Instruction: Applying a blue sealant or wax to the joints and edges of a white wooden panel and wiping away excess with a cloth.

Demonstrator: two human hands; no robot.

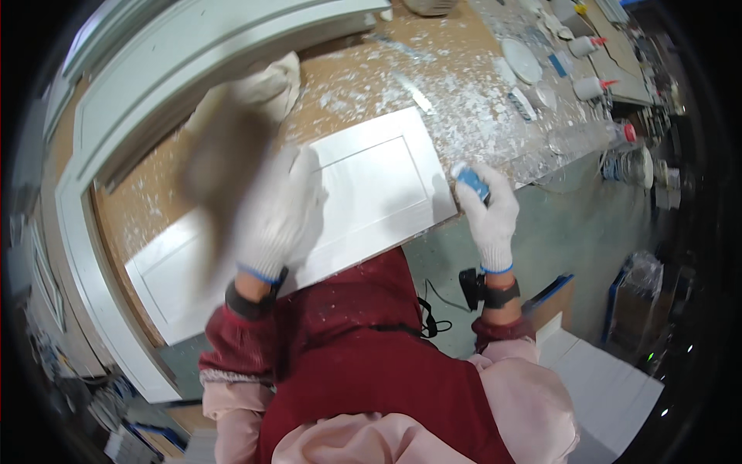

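From my end of the feed I have the panel (371, 178) in the middle, a white board with a recessed rectangle, lying aslant on the table (340, 97), its near long side toward the dark red apron (363, 363). The left hand (286, 197), in a white knit glove, is over the middle of the panel, fingers pointing away from the body; motion smears it, and a brown blur (228, 158) lies across my view beside it, so I cannot tell whether the fingers grip anything or quite how they rest on the surface. The right hand (496, 213), gloved alike, is just beside the panel's right end, and I see its thumb and fingers bent around a small blue piece (473, 182), pinching it. Both wrists wear dark bands, the right one with a black box (469, 289) on it. Beyond the panel I make out white flecks spread over the tabletop, a crumpled cloth (286, 81) and, to the left, pale frames (154, 100) along the table. To the right are a round white lid (522, 60), two white bottles (585, 46) with red tips, and a clear bottle (580, 138) on its side, red cap outward. Below, I see greenish floor (440, 267).
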